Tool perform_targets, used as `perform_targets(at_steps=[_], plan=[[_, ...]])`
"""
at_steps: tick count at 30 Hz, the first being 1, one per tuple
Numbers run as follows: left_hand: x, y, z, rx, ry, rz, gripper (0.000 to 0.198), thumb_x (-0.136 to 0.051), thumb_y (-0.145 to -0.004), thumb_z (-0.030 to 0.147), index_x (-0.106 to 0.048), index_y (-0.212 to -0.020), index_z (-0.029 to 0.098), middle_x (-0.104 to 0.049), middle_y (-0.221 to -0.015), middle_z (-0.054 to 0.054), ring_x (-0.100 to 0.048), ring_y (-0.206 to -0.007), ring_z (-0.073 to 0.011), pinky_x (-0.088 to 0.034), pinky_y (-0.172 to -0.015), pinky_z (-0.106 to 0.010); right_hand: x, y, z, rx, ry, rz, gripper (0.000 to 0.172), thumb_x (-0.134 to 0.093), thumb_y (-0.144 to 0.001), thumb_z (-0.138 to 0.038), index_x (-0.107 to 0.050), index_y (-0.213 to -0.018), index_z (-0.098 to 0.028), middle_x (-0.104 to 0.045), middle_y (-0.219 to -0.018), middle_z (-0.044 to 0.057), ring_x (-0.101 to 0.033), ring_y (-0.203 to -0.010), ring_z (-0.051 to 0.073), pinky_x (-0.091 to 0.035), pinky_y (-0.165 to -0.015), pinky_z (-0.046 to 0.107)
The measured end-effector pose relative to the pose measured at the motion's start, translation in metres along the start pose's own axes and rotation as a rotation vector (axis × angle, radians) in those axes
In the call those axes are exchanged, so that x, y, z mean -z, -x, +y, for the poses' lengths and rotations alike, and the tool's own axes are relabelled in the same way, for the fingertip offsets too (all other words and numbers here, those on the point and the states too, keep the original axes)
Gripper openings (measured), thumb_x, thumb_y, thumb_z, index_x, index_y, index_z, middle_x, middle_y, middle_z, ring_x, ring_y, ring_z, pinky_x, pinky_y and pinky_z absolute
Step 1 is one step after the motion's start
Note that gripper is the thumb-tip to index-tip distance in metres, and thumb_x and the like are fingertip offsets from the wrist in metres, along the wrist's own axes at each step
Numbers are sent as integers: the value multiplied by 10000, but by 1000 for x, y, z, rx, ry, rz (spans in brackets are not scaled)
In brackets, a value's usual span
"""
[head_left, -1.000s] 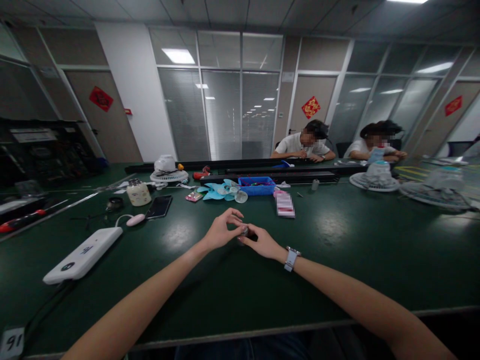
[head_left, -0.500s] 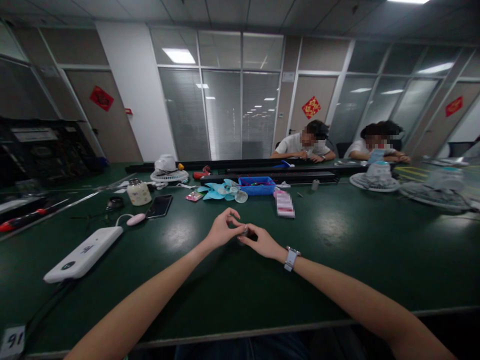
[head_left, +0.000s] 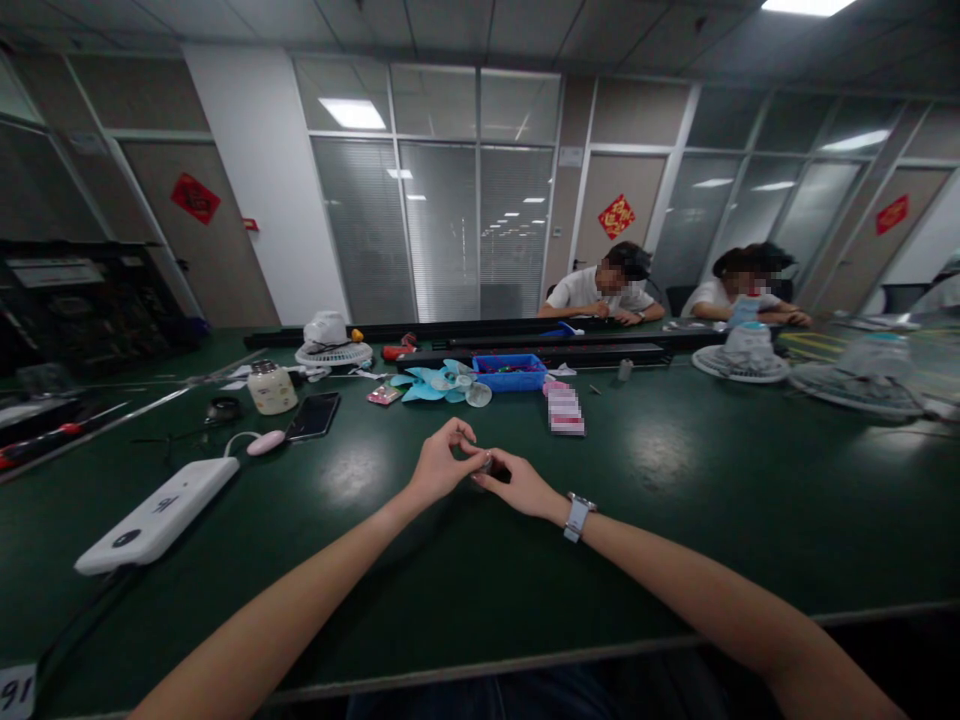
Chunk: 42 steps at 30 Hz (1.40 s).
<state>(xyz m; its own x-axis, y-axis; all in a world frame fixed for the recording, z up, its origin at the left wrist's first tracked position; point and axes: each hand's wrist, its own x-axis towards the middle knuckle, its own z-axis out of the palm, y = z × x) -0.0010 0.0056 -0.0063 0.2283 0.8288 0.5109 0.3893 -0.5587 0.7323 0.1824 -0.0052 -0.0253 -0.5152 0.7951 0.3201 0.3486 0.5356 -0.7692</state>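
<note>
Over the worktop (head_left: 465, 600), a small, half-hidden part (head_left: 484, 467) is pinched by left hand (head_left: 441, 466) and right hand (head_left: 525, 488); probably stiff and light, it is best gripped by its sides.

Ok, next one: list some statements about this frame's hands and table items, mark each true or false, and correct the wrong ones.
1. The left hand and right hand meet at a small object. True.
2. The watch is on the left wrist. False: the watch is on the right wrist.
3. The phone lies to the right of the cream bottle. True.
4. The cream bottle lies on its side. False: it stands upright.
5. The blue tray is left of the light-blue fan blades. False: the blue tray is to their right.
</note>
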Motion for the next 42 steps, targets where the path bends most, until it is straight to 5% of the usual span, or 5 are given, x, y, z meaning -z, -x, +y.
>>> perform_targets(at_steps=[12,25,42], plan=[[14,-6,-4,81,264,-258,400,-761,-778,300,-534,-1076,160,-780,-923,-88,-731,-905,-226,-539,-815,-337,-1,0,-1,-10,-9,22,332,-647,-885,-348,-608,-1168,-179,-682,-1031,51,-627,-893,198,-487,-796,333],[11,-4,-8,43,130,-144,281,-772,-755,315,-522,-768,185,-754,-834,-51,-725,-856,-236,-488,-767,-330,0,1,-4,-13,-6,8,329,-639,-890,-375,-615,-1157,-185,-676,-1034,51,-623,-899,202,-488,-795,338],[-2,12,12,-1,-147,94,179,-714,-772,247,-544,-815,207,-710,-788,-10,-708,-822,-219,-500,-729,-307,-3,-2,4,30,-48,6,270,-633,-892,-350,-622,-1100,-177,-691,-990,48,-636,-862,196,-494,-794,332]])
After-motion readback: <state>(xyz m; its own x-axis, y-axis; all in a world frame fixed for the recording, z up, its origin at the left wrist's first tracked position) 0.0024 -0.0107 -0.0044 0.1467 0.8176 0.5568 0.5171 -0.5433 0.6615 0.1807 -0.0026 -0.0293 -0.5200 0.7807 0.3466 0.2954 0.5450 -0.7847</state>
